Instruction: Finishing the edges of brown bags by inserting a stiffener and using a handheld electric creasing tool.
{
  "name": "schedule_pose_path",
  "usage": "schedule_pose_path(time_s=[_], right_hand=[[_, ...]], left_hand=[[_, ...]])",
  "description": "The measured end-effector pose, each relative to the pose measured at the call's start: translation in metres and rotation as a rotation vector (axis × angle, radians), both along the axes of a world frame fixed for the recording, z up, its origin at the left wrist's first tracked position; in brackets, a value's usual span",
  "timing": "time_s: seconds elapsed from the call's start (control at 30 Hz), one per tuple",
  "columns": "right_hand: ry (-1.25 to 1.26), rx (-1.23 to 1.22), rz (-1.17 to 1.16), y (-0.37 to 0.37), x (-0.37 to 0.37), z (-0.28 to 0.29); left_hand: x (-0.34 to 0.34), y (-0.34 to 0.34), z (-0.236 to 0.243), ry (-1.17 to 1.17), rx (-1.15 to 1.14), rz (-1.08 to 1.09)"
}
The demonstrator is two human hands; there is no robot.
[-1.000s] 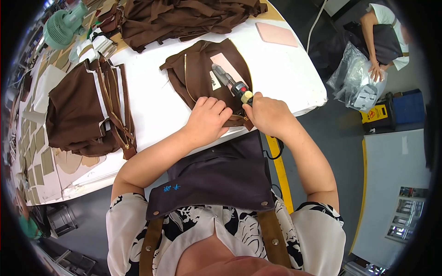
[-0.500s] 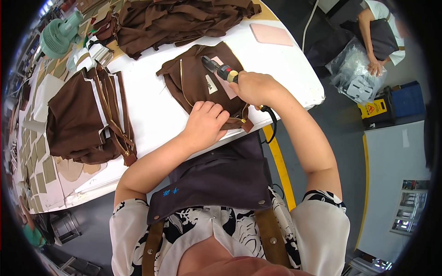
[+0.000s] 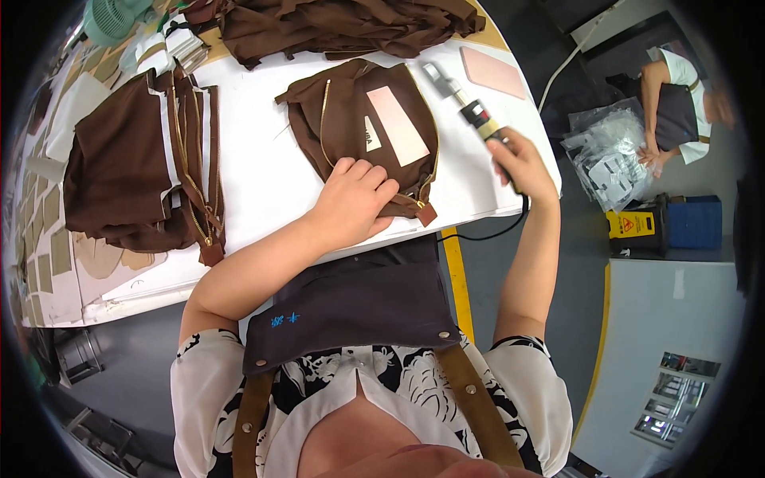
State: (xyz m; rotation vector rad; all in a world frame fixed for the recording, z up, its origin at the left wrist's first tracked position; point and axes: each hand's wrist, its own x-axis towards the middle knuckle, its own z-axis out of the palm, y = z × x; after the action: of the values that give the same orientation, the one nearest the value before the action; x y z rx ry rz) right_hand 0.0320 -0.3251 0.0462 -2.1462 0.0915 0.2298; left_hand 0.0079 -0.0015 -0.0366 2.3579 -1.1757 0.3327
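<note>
A brown fabric bag [image 3: 343, 111] with gold zippers lies on the white table in front of me. On it are a pale pink strip [image 3: 397, 126] and a small white label [image 3: 371, 135]. My left hand [image 3: 356, 199] presses on the bag's near edge, its fingers curled together on the cloth. Off to the bag's right, my right hand [image 3: 522, 163] grips the handle of a corded tool [image 3: 476, 114]. This tool has a flat metal head and a black handle with red and yellow parts; its head is raised away from the bag, slightly blurred. A black cord trails from it.
More brown zippered pieces [image 3: 119, 159] are stacked at left, and a brown fabric heap [image 3: 335, 28] lies at the back. A pink plate [image 3: 492, 72] rests near the right table edge. Beyond that edge another person [image 3: 677, 103] handles clear plastic bags [image 3: 610, 155]. A green fan [image 3: 115, 20] stands back left.
My right hand has drawn the tool off the pink strip, out to the right of the bag. The strip now shows whole. My left hand stays on the bag's near edge.
</note>
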Motion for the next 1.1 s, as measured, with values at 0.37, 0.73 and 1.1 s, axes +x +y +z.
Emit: schedule_pose_path(time_s=[0.37,0.73,1.1], right_hand=[[-0.34,-1.19,-0.363,-0.041,0.106,-0.069],[-0.426,0.08,-0.044,0.059,0.075,-0.072],[-0.192,0.016,0.022,0.095,0.099,-0.094]], left_hand=[[0.019,0.007,0.019,-0.042,-0.437,0.081],[0.06,0.039,0.019,0.341,0.122,0.717],[0.068,0.006,-0.018,1.226,-1.302,0.361]])
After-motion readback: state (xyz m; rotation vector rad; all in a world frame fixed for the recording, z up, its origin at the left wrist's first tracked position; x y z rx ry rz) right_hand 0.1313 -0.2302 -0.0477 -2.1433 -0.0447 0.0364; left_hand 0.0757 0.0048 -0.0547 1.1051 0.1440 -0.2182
